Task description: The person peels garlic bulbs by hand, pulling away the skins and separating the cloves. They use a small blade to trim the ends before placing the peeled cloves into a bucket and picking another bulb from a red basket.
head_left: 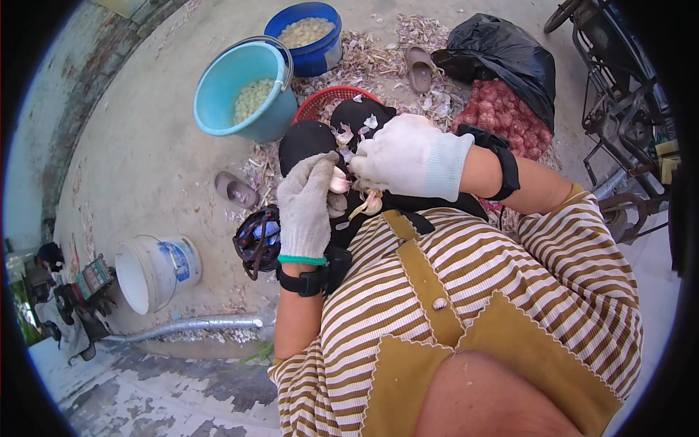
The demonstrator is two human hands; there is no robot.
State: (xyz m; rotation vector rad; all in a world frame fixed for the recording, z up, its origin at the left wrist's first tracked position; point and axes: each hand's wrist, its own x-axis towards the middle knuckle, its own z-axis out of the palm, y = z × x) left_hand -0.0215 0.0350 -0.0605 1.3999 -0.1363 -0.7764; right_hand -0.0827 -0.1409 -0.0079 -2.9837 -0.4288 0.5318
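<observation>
In a grey-white work glove with a green cuff, my left hand [309, 200] is closed on a pinkish-white garlic clove [339, 181], pinched between thumb and fingers. My right hand [408, 154], in a white glove with a pale blue cuff, is curled just to the right, its fingertips close to that clove. Under the right fingers hangs a piece of garlic [373, 203] with a yellowish dry stalk; the fingers partly hide where they grip it. Papery skins [345, 135] lie on the dark-covered knees [309, 142] beyond my hands.
Past my knees stand a red basket [320, 100], a light blue bucket [211, 98] and a dark blue bucket [331, 58], both buckets holding peeled cloves. A red net sack of garlic [502, 116] under black plastic [502, 44], two slippers [234, 191] and a white bucket [138, 277] are around.
</observation>
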